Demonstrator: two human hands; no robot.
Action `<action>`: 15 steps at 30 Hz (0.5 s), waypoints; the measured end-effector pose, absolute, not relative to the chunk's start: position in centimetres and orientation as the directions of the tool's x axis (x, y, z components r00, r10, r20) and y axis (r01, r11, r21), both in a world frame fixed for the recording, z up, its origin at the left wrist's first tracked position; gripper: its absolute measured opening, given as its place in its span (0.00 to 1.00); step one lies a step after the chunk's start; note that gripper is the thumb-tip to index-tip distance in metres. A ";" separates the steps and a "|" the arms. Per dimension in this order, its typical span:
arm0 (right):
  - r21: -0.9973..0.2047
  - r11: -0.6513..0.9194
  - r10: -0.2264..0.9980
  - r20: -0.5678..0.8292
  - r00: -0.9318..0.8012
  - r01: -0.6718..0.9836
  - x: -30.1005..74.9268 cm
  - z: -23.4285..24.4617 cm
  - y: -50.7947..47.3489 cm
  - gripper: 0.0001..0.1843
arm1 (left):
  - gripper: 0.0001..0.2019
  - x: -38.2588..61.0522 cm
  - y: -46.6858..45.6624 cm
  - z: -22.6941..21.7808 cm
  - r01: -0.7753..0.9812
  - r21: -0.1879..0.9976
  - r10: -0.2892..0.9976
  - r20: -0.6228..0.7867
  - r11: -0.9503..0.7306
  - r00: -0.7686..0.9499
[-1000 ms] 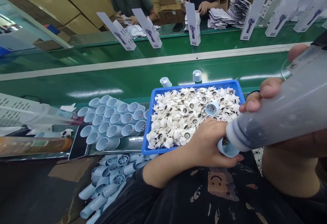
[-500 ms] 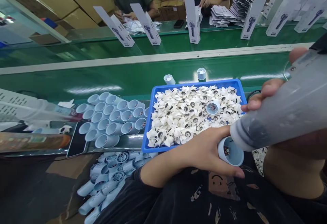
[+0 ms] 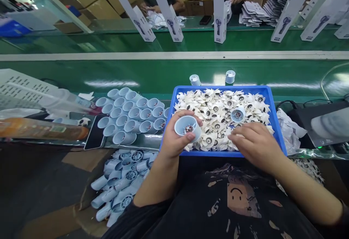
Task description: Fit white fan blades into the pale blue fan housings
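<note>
My left hand [image 3: 174, 140] is closed round a pale blue tube housing [image 3: 187, 127], its open end up with a small motor showing inside. It hovers at the front left corner of the blue tray [image 3: 275, 120]. My right hand [image 3: 253, 142] lies over the white fan blades [image 3: 218, 113] heaped in the tray, fingers curled down onto them; what they pinch is hidden. One more blue housing [image 3: 237, 114] lies on the blades.
Rows of blue housings [image 3: 131, 113] lie left of the tray, more in a heap [image 3: 122, 184] below. Two housings [image 3: 230, 76] stand on the green conveyor [image 3: 136, 75]. The grey tool [image 3: 327, 126] rests at right. Boxes [image 3: 220, 13] and other people's hands are across the belt.
My right hand has put the grey tool down at the right and moved onto the fan blades. My left hand carried the housing left and up to the tray's front corner.
</note>
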State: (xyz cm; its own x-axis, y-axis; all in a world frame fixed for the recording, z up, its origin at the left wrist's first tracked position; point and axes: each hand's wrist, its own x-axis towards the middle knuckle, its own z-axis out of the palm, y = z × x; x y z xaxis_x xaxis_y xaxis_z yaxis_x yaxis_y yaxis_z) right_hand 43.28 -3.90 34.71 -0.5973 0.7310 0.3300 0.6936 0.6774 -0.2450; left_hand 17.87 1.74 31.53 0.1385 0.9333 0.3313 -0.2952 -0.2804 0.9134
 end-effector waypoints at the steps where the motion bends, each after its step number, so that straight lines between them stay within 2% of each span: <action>1: -0.175 0.718 0.692 0.282 -0.664 0.674 42.6 33.9 -2.8 0.10 | 0.25 18.0 1.6 31.5 -0.295 0.910 0.926 0.346 -0.292 0.150; 3: -0.097 0.790 0.613 0.159 -0.774 0.606 41.6 32.6 -1.1 0.06 | 0.26 18.1 1.3 31.4 -0.281 0.909 0.917 0.363 -0.309 0.166; 5: -0.085 0.807 0.590 0.048 -0.806 0.585 41.1 31.9 -0.2 0.06 | 0.27 17.9 1.0 31.1 -0.260 0.911 0.917 0.367 -0.319 0.160; 11: -0.005 0.615 0.785 -0.093 -0.612 0.789 40.6 31.8 -0.4 0.07 | 0.27 16.4 0.8 30.3 -0.263 0.930 0.939 0.304 -0.257 0.159; 15: -0.052 0.486 0.866 -0.103 -0.489 0.872 38.6 31.6 -0.4 0.11 | 0.31 16.7 0.9 29.8 -0.228 0.949 0.944 0.264 -0.217 0.199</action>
